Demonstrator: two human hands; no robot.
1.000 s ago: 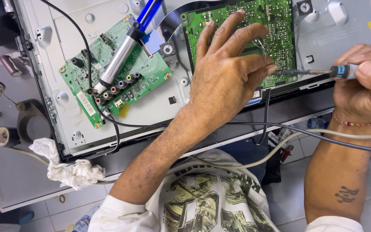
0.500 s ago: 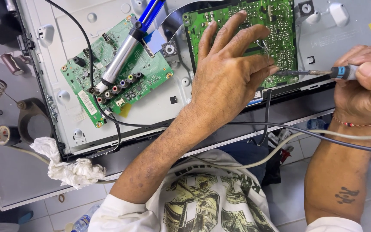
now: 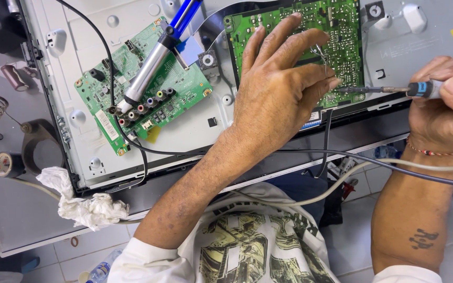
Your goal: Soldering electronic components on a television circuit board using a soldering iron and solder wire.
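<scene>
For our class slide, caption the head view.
Left hand rests on a green board while right hand holds a soldering iron.

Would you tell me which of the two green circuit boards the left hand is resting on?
The larger circuit board at upper right, under the left hand; the smaller board carries the metal tool.
</scene>
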